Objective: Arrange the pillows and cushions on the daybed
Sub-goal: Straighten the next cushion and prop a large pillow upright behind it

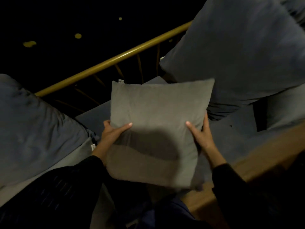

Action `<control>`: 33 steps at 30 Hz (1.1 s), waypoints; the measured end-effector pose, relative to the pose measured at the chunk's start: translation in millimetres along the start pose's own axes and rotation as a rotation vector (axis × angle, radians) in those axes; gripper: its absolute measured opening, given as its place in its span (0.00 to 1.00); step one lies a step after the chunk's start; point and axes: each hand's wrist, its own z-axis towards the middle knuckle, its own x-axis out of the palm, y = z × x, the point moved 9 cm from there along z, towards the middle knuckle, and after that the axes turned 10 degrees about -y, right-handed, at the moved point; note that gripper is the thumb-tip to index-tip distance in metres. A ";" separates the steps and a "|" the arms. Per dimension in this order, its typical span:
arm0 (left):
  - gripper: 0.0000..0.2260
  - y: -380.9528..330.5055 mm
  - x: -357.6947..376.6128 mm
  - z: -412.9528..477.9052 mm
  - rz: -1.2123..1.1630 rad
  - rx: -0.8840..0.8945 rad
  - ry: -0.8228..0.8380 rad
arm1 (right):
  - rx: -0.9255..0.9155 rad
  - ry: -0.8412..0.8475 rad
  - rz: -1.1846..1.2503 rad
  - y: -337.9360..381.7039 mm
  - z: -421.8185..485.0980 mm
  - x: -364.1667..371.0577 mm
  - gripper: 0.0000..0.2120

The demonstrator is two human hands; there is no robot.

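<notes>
A square grey-brown cushion (156, 116) is held up over the daybed's dark blue mattress (231, 139). My left hand (112, 133) grips its left edge, thumb on the front. My right hand (201, 134) grips its right edge the same way. A large blue-grey pillow (239, 47) leans at the upper right against the gold rail (115, 58). Another big blue-grey pillow (33, 126) lies at the left on the bed.
The gold metal rail with thin spindles runs diagonally behind the bed; beyond it all is dark. A wooden bed edge (264, 154) runs along the lower right. A pale cushion (79, 154) with a small tag peeks out under the left pillow.
</notes>
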 end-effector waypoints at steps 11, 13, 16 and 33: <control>0.55 116.3 69.9 -106.4 -0.152 -0.371 0.001 | 0.038 0.163 -0.526 -13.8 45.8 -40.1 0.48; 0.54 127.5 77.2 -110.9 -0.213 -0.357 0.035 | 0.084 0.126 -0.583 -39.5 36.1 -43.1 0.43; 0.69 146.9 92.4 -94.7 -0.265 -0.330 0.048 | 0.095 0.110 -0.549 -41.4 29.2 -43.8 0.38; 0.48 56.1 92.0 -144.7 0.496 0.179 0.079 | -0.248 0.120 -1.026 -23.7 -47.7 23.8 0.32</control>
